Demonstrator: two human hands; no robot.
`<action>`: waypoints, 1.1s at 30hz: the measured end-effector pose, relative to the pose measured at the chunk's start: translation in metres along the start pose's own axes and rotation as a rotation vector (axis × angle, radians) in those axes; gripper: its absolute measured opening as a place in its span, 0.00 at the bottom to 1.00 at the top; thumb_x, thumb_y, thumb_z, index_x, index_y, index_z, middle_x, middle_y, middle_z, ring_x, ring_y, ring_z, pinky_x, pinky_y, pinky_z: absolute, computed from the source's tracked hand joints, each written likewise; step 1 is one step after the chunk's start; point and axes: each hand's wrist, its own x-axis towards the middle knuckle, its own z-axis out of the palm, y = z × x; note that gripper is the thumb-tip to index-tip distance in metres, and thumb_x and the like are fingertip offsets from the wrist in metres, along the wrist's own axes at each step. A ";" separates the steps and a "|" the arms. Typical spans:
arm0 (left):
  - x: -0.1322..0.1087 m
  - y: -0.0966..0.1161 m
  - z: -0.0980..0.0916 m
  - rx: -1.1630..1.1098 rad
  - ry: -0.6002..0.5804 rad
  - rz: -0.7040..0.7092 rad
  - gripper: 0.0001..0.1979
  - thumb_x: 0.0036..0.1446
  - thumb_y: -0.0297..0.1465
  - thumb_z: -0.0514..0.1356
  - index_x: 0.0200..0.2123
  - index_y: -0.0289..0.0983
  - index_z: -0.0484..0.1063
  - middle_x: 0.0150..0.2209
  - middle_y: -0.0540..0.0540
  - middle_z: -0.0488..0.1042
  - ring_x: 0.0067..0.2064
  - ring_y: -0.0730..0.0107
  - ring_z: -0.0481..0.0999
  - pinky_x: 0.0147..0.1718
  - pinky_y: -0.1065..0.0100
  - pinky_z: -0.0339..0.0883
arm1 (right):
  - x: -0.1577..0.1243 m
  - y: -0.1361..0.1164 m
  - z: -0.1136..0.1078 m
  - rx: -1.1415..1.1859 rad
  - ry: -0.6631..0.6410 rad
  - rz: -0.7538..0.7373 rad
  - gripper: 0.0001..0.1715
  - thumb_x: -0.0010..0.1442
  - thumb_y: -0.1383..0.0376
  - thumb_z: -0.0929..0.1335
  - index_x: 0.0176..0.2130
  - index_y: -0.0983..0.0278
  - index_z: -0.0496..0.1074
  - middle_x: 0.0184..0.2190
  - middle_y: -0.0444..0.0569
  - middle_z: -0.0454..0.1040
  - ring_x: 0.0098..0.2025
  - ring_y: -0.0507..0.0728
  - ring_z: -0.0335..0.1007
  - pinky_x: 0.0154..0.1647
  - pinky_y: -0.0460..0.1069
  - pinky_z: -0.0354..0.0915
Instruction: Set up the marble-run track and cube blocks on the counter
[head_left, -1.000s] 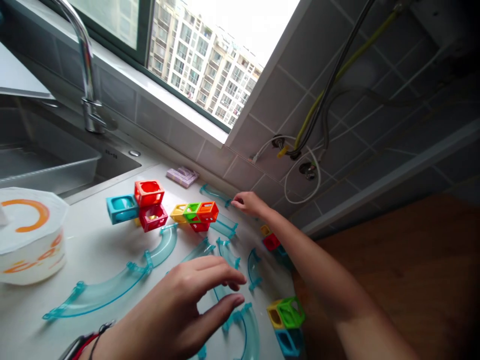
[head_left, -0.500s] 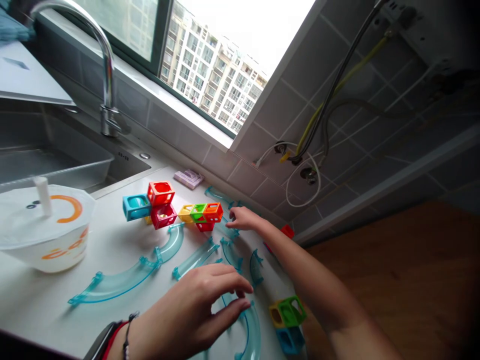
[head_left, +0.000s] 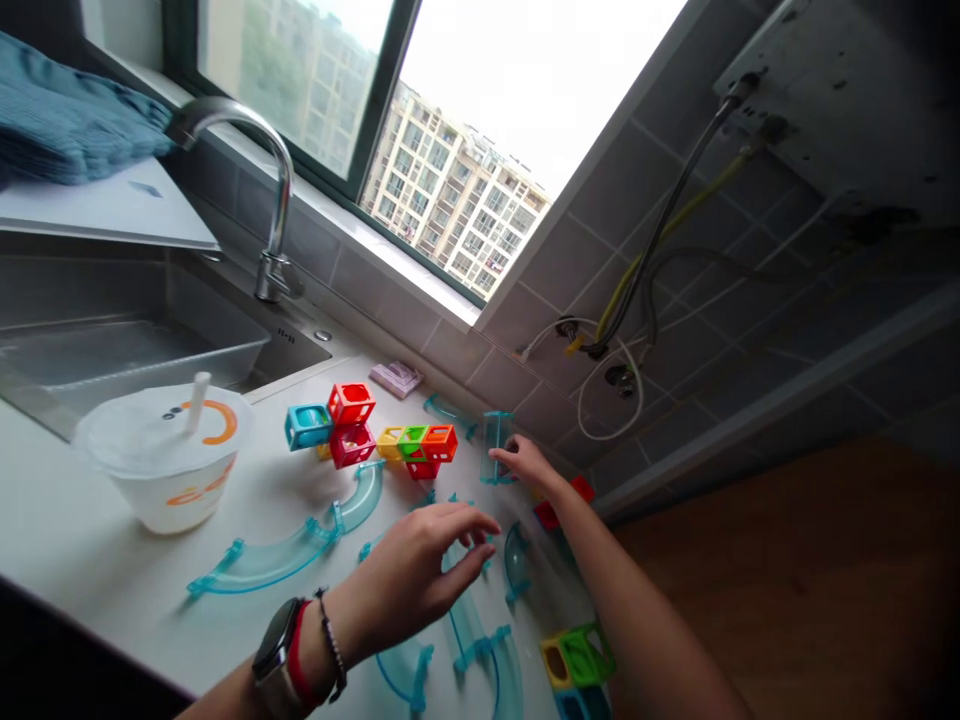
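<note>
My right hand (head_left: 527,461) pinches a straight translucent teal track piece (head_left: 496,447) by its side and holds it upright near the back wall. My left hand (head_left: 431,560) hovers over the counter with fingers apart and nothing in them. Several teal track pieces lie below and around it, among them a curved track piece (head_left: 516,562) to its right. A joined pair of curves (head_left: 289,560) rests on the left. Behind them stand joined hollow cubes: a blue cube (head_left: 308,427), a red cube (head_left: 351,404) and a green cube (head_left: 413,442) among others.
A lidded white tub (head_left: 169,450) with a straw stands at the left, before the sink (head_left: 225,350) and faucet (head_left: 279,215). More cubes (head_left: 574,665) sit at the right counter edge. A pink box (head_left: 396,379) lies by the wall; cables (head_left: 637,270) hang at the right.
My right hand has lifted a straight track piece from the counter and turned it upright. My left hand still hovers open. The camera view has shifted, so the scene appears further right.
</note>
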 end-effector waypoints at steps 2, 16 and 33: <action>-0.002 -0.003 0.002 0.017 0.026 -0.068 0.17 0.68 0.35 0.60 0.58 0.42 0.75 0.47 0.43 0.82 0.48 0.59 0.82 0.49 0.62 0.73 | -0.012 0.000 -0.002 0.136 -0.030 0.001 0.21 0.60 0.50 0.74 0.35 0.62 0.67 0.28 0.43 0.74 0.27 0.54 0.75 0.25 0.46 0.67; 0.021 -0.031 0.009 -0.259 0.005 -0.340 0.32 0.61 0.50 0.65 0.62 0.37 0.71 0.48 0.40 0.81 0.44 0.56 0.84 0.44 0.58 0.79 | -0.103 -0.044 -0.035 0.451 -0.787 -0.212 0.26 0.47 0.60 0.84 0.40 0.65 0.75 0.36 0.47 0.80 0.40 0.57 0.77 0.45 0.50 0.72; 0.015 -0.037 0.016 -0.253 0.040 -0.384 0.18 0.59 0.41 0.67 0.48 0.37 0.75 0.47 0.42 0.80 0.42 0.58 0.84 0.38 0.64 0.80 | -0.052 -0.012 -0.050 0.248 -0.550 -0.205 0.28 0.53 0.49 0.79 0.44 0.63 0.74 0.44 0.54 0.82 0.46 0.62 0.81 0.48 0.56 0.74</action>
